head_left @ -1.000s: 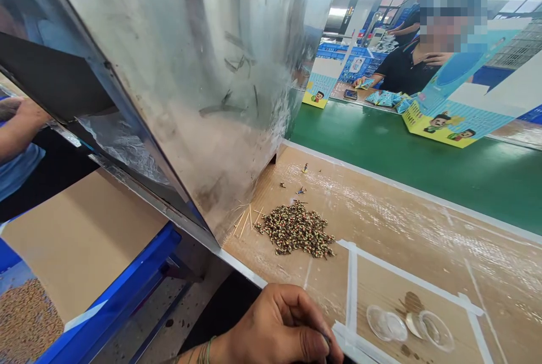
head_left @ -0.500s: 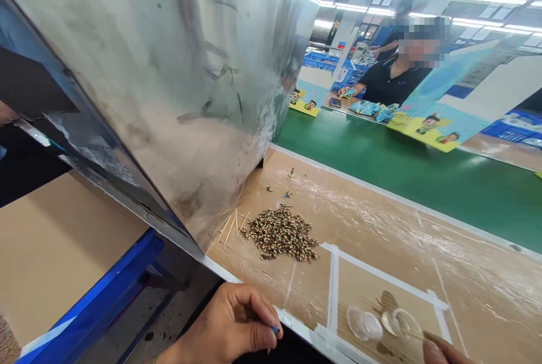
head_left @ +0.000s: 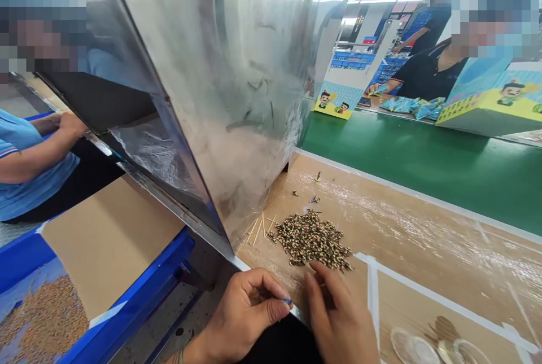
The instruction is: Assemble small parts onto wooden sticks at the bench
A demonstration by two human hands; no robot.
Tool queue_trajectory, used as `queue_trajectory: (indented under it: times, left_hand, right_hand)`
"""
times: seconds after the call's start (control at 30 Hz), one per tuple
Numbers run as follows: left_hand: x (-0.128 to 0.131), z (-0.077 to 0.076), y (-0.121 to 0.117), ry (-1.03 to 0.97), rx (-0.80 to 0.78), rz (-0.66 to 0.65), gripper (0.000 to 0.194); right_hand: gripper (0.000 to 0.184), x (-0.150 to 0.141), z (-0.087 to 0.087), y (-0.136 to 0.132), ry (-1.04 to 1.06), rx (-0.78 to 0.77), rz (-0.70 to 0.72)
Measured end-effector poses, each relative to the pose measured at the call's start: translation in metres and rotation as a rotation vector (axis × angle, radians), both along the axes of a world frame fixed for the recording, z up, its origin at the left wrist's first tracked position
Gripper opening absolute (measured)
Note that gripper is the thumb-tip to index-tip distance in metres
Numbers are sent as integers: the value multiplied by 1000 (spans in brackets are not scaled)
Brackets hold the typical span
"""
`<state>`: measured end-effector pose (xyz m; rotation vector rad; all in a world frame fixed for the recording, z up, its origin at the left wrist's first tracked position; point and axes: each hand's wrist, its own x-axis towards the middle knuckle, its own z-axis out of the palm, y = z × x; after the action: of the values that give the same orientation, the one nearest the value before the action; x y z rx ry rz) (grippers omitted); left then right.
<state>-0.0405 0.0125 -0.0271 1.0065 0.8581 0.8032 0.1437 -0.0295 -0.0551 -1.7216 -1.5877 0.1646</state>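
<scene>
My left hand is closed in a pinch on a small blue piece at the table's front edge; most of the piece is hidden by the fingers. My right hand reaches over the table just right of it, thumb and index finger slightly apart, with nothing visible between them. Its fingertips are at the near edge of a pile of tiny dark-and-cream pieces. Thin wooden sticks lie left of that pile. Beyond it are a few loose pieces, one of them a blue figure.
A large metal housing rises at the left. Small clear dishes sit inside a white tape outline. Past the table runs a green belt. A blue crate holds small brown pieces. Other people sit across and at left.
My right hand has moved left from the dishes to the pile; the stick it held no longer shows. My left hand still pinches the blue piece. The view has swung left.
</scene>
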Motion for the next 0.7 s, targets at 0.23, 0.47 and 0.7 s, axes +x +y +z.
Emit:
queue_trajectory:
  times: [0.23,0.47,0.7]
  left_hand:
    - [-13,-5,1,21,-2,108,33]
    - [-10,-2,8,26,-12,73,30]
    - [-4,5,15,19,24,49,28]
  right_hand:
    - [30,0,-27,18,-21,-118,40]
    - [34,6,-23,7,35,-263,-35]
    - [40,-13,-17,9,25,-352,-208]
